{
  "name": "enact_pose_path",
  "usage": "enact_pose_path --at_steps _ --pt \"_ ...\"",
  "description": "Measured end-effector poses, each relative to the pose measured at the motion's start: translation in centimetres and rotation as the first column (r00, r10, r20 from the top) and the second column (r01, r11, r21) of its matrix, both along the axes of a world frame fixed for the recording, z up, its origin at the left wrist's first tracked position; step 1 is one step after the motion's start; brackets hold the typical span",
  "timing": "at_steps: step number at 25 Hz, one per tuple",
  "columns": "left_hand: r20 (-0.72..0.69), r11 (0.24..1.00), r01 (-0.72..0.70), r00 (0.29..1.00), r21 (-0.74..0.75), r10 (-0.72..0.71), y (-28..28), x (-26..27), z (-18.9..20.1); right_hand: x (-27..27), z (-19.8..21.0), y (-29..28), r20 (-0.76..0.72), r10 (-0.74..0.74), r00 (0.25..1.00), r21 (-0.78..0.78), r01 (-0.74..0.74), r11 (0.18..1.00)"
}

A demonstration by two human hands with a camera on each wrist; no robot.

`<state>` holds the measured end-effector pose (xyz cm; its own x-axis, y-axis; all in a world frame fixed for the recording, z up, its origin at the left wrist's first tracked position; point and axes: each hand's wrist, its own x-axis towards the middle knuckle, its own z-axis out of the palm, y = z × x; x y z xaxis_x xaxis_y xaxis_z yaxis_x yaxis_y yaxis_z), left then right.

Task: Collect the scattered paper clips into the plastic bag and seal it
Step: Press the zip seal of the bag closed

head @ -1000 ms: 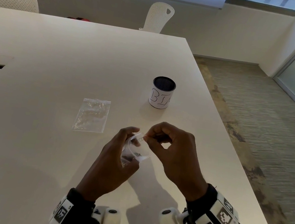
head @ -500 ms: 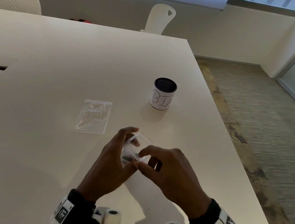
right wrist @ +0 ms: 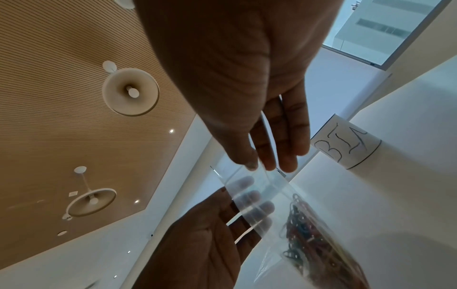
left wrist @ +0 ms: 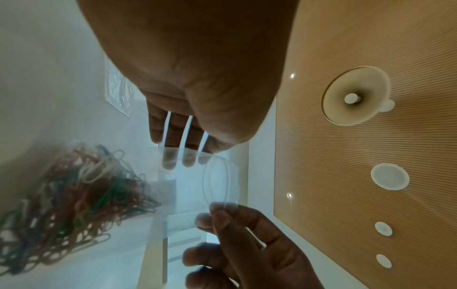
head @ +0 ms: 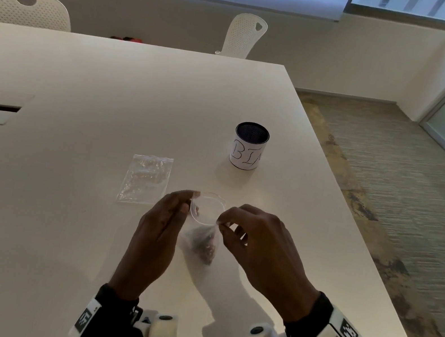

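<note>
Compared with half a second earlier, we find the right hand [head: 258, 246] drawn back from the left hand [head: 157, 234], so the mouth of the clear plastic bag [head: 204, 224] now gapes round between them above the white table [head: 56, 228]. We note the left thumb and fingers pinching the bag's left rim and the right thumb and forefinger pinching its right rim, both hands clamped on the film. We record the coloured paper clips [left wrist: 74, 205] bunched at the bag's bottom.
</note>
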<state>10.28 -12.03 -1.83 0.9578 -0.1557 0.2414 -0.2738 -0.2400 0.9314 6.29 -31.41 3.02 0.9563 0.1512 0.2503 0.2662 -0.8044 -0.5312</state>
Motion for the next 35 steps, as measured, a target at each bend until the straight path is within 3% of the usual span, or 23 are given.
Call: enact_pose_path --at_steps 9,13,16,19,23,27,35 --pt "0.044 0.984 -0.148 0.987 -0.096 0.153 1.1 0.5 0.4 0.8 1.1 -2.2 0.062 0.064 0.996 0.090 -0.070 0.993" --pt "0.090 0.994 -0.076 0.993 -0.074 0.083 0.7 -0.5 1.7 0.7 1.1 -3.6 0.036 0.034 0.999 0.367 -0.045 0.929" --pt "0.034 0.995 -0.009 0.999 -0.098 0.013 0.1 -1.7 2.2 -0.1 1.2 -4.5 -0.061 0.054 0.997 0.473 -0.019 0.881" --pt "-0.076 0.988 0.017 0.997 -0.154 -0.029 -0.5 -2.1 1.5 -0.5 0.8 -5.5 -0.147 0.080 0.986 0.524 0.009 0.852" --pt "-0.173 0.996 -0.025 0.985 -0.088 0.010 -1.3 -2.1 0.4 0.0 -0.5 -5.5 -0.235 0.050 0.971 0.542 0.088 0.835" --pt "-0.291 0.978 0.148 0.939 -0.144 -0.185 -1.5 -1.2 0.9 0.4 -0.8 -5.5 -0.261 0.044 0.964 0.528 0.104 0.843" --pt "-0.231 0.983 0.182 0.956 -0.027 -0.183 -3.4 0.4 2.2 0.5 -2.0 -6.0 -0.293 0.000 0.956 0.605 0.185 0.774"
